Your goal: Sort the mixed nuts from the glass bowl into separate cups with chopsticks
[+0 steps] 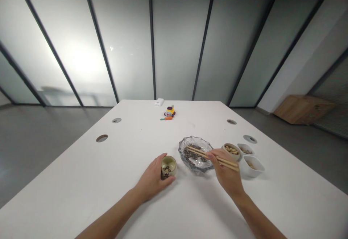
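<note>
My left hand (152, 177) is wrapped around a small beige cup (168, 167) with dark markings, standing on the white table (108, 181). My right hand (227, 173) grips a pair of wooden chopsticks (210, 156). Their tips reach left over a clear glass dish (195, 153) that holds dark beans. The cup stands just left of the dish.
To the right of the dish are a round bowl of light nuts (231, 149) and two white square bowls (251, 165). At the far end lie a small yellow toy (170, 111), a carrot toy (166, 118) and a white box (159, 102). Round cable holes (102, 138) dot the table.
</note>
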{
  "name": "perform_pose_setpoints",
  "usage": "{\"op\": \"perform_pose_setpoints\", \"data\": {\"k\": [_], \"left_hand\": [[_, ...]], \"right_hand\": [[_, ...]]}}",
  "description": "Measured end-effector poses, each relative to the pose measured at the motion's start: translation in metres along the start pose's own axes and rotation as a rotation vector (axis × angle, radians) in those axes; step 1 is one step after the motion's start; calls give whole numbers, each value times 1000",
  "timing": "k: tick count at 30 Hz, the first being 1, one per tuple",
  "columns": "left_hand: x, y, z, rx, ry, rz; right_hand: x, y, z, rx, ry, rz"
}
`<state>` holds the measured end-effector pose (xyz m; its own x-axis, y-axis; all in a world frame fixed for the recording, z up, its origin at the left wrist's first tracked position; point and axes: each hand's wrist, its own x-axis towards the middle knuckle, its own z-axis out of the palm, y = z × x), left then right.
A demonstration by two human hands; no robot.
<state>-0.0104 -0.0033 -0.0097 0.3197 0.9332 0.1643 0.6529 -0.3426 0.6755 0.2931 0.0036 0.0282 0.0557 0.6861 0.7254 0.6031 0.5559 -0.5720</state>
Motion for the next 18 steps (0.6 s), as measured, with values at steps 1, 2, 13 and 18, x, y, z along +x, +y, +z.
{"op": "perform_pose_setpoints", "data": {"k": [1, 2, 13, 18], "left_hand": [[0, 0, 0, 3, -8, -4], [0, 0, -1, 6, -17, -9], [0, 2, -1, 12, -18, -12], [1, -1, 1, 22, -16, -11]], "right_hand": [[-1, -1, 2, 14, -13, -6], [-1, -1, 3, 26, -19, -12], [-3, 1, 3, 18, -31, -37], [-3, 1, 3, 12, -25, -42]]}}
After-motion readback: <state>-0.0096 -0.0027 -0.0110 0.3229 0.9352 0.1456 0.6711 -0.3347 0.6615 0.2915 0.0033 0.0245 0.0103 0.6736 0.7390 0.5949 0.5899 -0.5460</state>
